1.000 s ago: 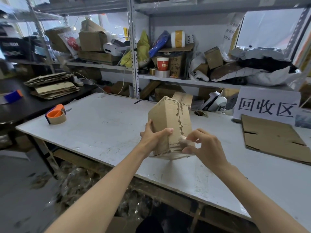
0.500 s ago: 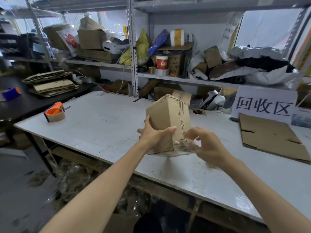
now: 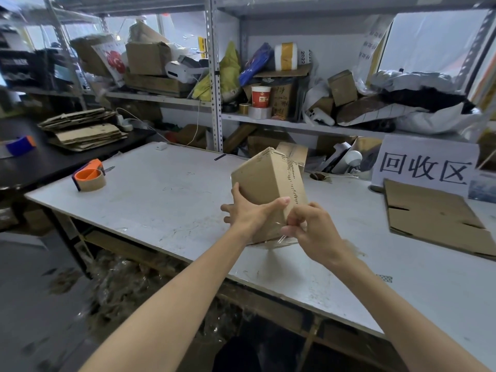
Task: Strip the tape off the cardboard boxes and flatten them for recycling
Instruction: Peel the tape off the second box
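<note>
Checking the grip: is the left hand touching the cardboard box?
Touching. The head view shows the left hand wrapped around the cardboard box, thumb pressed on its near face.

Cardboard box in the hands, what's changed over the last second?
The right hand has closed in leftward against the lower corner of the cardboard box, its fingers curled tighter on the clear tape, which now hangs loose under the box. The left hand still grips the box above the table. The tape dispenser and flattened cardboard have not moved.
</note>
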The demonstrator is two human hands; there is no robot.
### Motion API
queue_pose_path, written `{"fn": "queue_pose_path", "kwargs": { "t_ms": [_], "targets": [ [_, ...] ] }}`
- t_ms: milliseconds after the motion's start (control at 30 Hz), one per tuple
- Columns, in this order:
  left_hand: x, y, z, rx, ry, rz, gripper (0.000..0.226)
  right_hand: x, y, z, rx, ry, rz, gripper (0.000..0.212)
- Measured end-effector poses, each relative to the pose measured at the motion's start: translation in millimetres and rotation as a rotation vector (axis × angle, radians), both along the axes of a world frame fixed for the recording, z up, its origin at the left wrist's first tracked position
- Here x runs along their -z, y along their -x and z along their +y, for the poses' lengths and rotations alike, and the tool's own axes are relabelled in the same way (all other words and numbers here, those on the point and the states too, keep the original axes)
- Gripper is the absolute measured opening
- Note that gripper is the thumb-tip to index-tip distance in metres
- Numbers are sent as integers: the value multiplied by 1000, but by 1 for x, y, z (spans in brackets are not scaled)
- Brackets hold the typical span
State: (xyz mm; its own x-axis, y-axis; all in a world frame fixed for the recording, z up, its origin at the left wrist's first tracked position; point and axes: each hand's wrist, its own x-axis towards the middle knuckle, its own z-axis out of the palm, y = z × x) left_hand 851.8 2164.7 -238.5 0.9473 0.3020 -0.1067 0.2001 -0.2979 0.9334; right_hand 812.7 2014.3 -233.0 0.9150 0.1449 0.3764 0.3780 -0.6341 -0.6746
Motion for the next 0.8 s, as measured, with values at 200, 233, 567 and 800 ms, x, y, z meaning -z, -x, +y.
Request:
{"fn": "queue_pose_path", "kwargs": {
  "t_ms": [200, 233, 567, 800],
  "targets": [
    [-2, -11, 20, -56, 315, 74, 120, 0, 7, -13, -159, 58, -186, 24],
    [-3, -12, 24, -10, 338, 91, 116, -1, 4, -17, -110, 22, -197, 21],
    [-17, -19, 13, 85, 60, 29, 108, 1, -10, 5, 75, -274, -76, 59],
    [-13, -20, 25, 106, 200, 31, 90, -2, -14, 8, 113, -61, -65, 19]
  ]
}}
